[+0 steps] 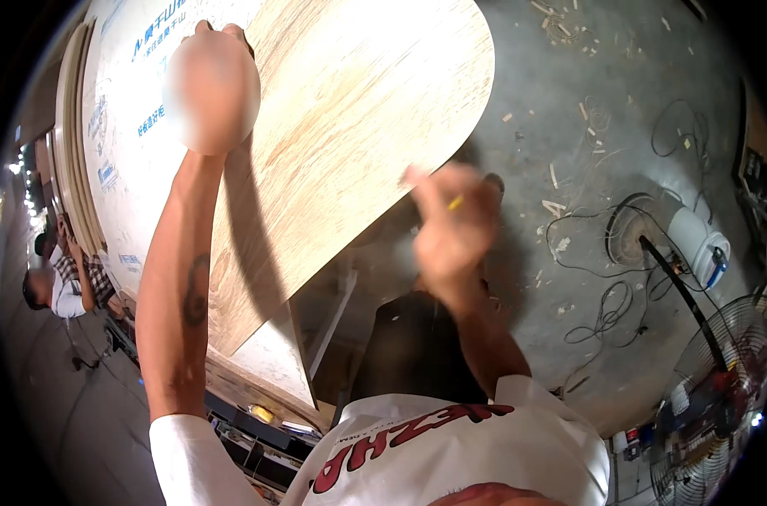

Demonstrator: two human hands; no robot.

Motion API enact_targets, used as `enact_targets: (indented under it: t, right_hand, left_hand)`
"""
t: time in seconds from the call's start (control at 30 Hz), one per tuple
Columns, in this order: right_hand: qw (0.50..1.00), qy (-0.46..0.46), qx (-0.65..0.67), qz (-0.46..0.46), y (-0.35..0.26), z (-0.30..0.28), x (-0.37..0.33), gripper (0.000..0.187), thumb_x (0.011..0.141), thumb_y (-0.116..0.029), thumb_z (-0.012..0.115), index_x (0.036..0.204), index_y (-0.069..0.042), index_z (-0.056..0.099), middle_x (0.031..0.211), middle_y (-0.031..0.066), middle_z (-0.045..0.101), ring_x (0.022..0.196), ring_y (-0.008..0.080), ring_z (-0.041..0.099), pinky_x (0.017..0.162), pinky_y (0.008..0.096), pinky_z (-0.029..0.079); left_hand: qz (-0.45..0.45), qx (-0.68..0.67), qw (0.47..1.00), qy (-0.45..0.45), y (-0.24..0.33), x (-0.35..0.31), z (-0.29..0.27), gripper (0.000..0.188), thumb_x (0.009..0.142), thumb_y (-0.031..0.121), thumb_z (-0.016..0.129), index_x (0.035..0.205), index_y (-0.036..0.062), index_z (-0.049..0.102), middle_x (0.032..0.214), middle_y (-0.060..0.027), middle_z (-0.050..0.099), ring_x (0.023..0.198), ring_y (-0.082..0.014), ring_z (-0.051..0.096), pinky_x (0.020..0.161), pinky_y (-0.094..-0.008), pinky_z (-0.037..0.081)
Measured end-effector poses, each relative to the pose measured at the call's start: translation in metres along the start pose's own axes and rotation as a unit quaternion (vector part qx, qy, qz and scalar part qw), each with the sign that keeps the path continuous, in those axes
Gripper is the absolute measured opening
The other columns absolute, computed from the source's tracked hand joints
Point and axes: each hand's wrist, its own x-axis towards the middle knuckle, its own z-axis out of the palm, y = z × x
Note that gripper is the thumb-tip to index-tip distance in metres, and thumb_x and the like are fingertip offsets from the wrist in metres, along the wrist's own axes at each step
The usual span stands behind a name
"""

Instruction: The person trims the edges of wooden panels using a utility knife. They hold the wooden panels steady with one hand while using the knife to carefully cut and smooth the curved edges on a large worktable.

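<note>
A large wood-grain panel [358,110] with a rounded far corner lies in front of me, over a white printed board [122,101]. My left hand [213,88] is over the panel's far left part, where the panel meets the white board. A blurred patch hides most of its fingers. At the panel's right edge is my right hand [455,232], smeared by motion. Its fingers look closed round something with a yellow bit and a dark rounded end; its kind cannot be made out.
Wood scraps [554,175] and loose black cables [607,312] lie on the grey floor to the right. A white cylindrical machine [696,240] and a caged fan [704,405] stand there. At far left, another person [67,278] sits near stacked boards [75,143].
</note>
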Motion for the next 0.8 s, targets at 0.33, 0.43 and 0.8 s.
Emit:
enact_targets:
  t: [0.33, 0.43, 0.8]
  right_hand:
    - [0.994, -0.077, -0.004, -0.076, 0.053, -0.041, 0.124, 0.032, 0.085, -0.012, 0.065, 0.117, -0.015, 0.072, 0.098, 0.0059, 0.07, 0.093, 0.0202, 0.063, 0.073, 0.0336, 0.048]
    - [0.945, -0.161, -0.016, -0.282, 0.091, 0.003, 0.235, 0.045, 0.083, 0.008, 0.055, 0.116, -0.016, 0.073, 0.096, 0.0066, 0.072, 0.085, 0.0252, 0.066, 0.073, 0.036, 0.052]
    - [0.902, -0.361, 0.034, -0.233, 0.089, 0.058, 0.315, 0.025, 0.083, -0.011, 0.065, 0.108, -0.011, 0.072, 0.088, 0.0109, 0.069, 0.085, 0.0306, 0.066, 0.074, 0.0399, 0.051]
  left_hand:
    - [-0.047, 0.011, 0.999, 0.014, 0.0, -0.012, -0.006, 0.064, 0.097, 0.046, 0.041, 0.145, 0.0024, 0.044, 0.148, -0.0277, 0.041, 0.141, -0.0432, 0.033, 0.111, -0.0642, 0.02]
    - [-0.056, 0.003, 0.998, -0.001, 0.014, -0.004, -0.007, 0.066, 0.098, 0.048, 0.041, 0.148, 0.0044, 0.042, 0.154, -0.0273, 0.035, 0.146, -0.0414, 0.027, 0.115, -0.0628, 0.015]
    - [-0.096, 0.02, 0.995, -0.005, 0.024, -0.004, -0.009, 0.066, 0.098, 0.047, 0.043, 0.149, 0.0072, 0.042, 0.155, -0.0232, 0.035, 0.147, -0.0389, 0.027, 0.118, -0.059, 0.015]
